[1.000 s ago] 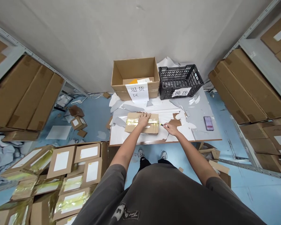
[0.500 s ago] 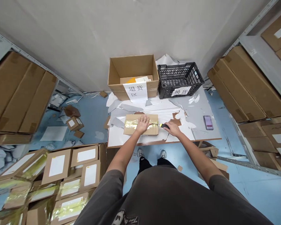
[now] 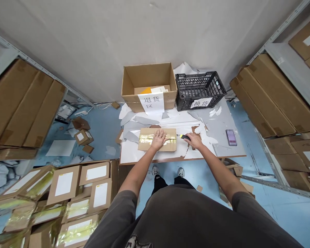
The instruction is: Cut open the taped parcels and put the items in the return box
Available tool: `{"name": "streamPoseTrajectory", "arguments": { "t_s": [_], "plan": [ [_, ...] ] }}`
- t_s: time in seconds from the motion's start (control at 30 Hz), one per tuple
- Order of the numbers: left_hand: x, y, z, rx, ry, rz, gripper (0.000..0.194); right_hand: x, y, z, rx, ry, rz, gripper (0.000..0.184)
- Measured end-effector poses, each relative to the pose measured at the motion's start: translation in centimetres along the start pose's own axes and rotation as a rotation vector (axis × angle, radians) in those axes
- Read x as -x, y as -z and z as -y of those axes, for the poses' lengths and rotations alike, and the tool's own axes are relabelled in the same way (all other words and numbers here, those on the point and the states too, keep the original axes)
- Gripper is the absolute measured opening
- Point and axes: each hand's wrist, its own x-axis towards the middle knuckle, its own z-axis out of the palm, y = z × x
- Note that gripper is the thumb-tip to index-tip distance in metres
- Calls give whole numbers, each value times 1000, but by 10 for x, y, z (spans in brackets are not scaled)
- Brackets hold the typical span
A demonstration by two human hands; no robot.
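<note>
A taped cardboard box (image 3: 171,145) lies flat near the front of the table, with shiny yellowish tape along its top. My left hand (image 3: 158,138) rests on top of it, fingers stretched out and pressing the lid. Just right of the box, my right hand (image 3: 194,140) grips a utility knife (image 3: 185,136), black with a yellow part. The knife's tip points left toward the box's right end, with a small gap between them. A line runs along the tape at the box's middle, partly covered by my left hand.
Behind stand an open carton (image 3: 134,101) holding a few items and a black plastic crate (image 3: 182,103). Torn paper litters the table (image 3: 224,137), where a purple phone-like object (image 3: 231,137) lies at right. Packed boxes (image 3: 64,184) fill the left front; loaded shelves flank both sides.
My right hand has drawn the knife rightward, off the box's end. My left hand stays on the box. The whole view has shifted slightly.
</note>
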Motion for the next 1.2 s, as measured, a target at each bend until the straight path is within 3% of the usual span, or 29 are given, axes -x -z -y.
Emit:
{"name": "streamPoseTrajectory", "arguments": {
  "t_s": [0.1,0.17,0.23,0.33,0.4,0.5,0.6,0.7,0.83,0.9,1.0,1.13,1.2],
  "plan": [
    [4,8,-1,-8,-4,-29,67,18,-14,0,-222,-184,-100,34],
    [4,18,8,5,-37,-20,65,28,-37,17,-403,-350,-147,42],
    [0,34,26,18,-52,1,66,31,-66,44,-552,-404,-111,53],
    [-9,63,64,20,63,92,84,23,-100,80,-723,-423,-82,63],
    [-9,80,88,32,139,189,96,12,-107,90,-784,-444,-135,66],
    [11,89,103,44,192,228,96,-14,-93,84,-724,-464,-233,64],
    [49,75,89,78,375,154,92,-58,-66,80,-569,-501,-261,59],
    [82,49,54,178,641,84,93,-114,-45,93,-486,-507,-197,57],
    [90,26,13,347,786,74,110,-160,-33,115,-484,-510,-174,59],
    [85,22,7,424,779,55,119,-154,-31,113,-522,-504,-152,45],
    [79,18,17,590,749,21,135,-111,-34,96,-713,-519,-38,24],
    [77,5,34,901,699,-47,147,-43,-46,84,-1325,-519,280,39],
    [77,-5,37,1010,675,-116,143,-24,-47,88,-1489,-457,357,54]
  ]
}}
